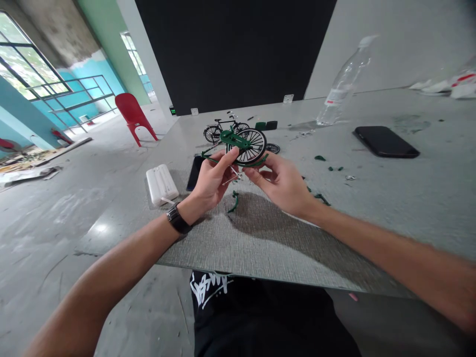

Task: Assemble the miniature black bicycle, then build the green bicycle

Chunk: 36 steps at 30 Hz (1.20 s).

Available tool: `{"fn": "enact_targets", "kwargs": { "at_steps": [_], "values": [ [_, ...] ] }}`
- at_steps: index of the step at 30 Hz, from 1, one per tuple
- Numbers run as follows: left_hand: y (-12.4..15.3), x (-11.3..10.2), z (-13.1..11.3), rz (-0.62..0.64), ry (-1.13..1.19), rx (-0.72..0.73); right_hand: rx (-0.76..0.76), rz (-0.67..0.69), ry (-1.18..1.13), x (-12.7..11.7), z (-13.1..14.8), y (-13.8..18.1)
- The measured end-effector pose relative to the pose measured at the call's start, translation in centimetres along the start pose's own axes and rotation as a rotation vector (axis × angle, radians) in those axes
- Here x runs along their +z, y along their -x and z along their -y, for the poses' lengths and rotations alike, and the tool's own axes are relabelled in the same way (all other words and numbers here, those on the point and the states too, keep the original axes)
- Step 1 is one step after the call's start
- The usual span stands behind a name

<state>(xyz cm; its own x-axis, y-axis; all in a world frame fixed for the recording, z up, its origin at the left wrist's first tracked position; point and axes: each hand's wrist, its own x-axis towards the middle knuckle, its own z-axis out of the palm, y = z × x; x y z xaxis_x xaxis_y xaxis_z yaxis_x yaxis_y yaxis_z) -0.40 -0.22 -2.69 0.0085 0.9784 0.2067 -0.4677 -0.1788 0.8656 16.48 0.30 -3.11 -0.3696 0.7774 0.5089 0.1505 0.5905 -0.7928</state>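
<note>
Above the grey table, both my hands hold a partly built model bicycle (238, 140) with a green frame and one black spoked wheel on its right side. My left hand (212, 179), a dark watch at the wrist, pinches it from the left with the thumb across the lower frame. From the right, the fingers of my right hand (279, 179) are closed on a curved green strip under the wheel. Thin silvery parts stick out between the hands. Behind stands a finished black model bicycle (212, 134). A loose wheel (273, 148) lies beyond my right hand, partly hidden.
On the table (208, 248), a curved green piece (234, 202) lies below my hands, with small green bits (320, 158) to the right. A white power bank (161, 184) is at left, a black phone (386, 141) and a plastic bottle (342, 87) at right. The table's front edge is near my lap.
</note>
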Motion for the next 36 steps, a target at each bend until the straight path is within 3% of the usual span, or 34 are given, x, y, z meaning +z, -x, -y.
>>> {"fn": "enact_targets", "kwargs": {
  "at_steps": [6, 10, 15, 24, 30, 36],
  "values": [
    [0.2, 0.4, -0.3, 0.008, 0.024, -0.011, 0.039, 0.311, 0.262, -3.5, 2.1, -1.3],
    [0.5, 0.8, -0.1, 0.076, 0.028, -0.003, 0.070, 0.236, 0.389, -4.6, 3.6, 0.3],
    [0.9, 1.1, -0.1, 0.121, 0.051, -0.001, 0.111, 0.136, 0.351, -4.0, 4.4, 2.7],
    [1.1, 1.2, -0.2, 0.163, 0.028, -0.021, 0.090, 0.012, 0.404, -3.4, 5.1, 3.7],
    [1.1, 1.0, -0.7, 0.212, 0.045, -0.067, 0.195, 0.106, 0.243, -4.1, 4.3, 1.6],
    [0.8, 0.7, -1.3, 0.266, 0.046, -0.110, 0.176, 0.281, -0.003, -3.9, 3.9, -0.5]
  ]
}}
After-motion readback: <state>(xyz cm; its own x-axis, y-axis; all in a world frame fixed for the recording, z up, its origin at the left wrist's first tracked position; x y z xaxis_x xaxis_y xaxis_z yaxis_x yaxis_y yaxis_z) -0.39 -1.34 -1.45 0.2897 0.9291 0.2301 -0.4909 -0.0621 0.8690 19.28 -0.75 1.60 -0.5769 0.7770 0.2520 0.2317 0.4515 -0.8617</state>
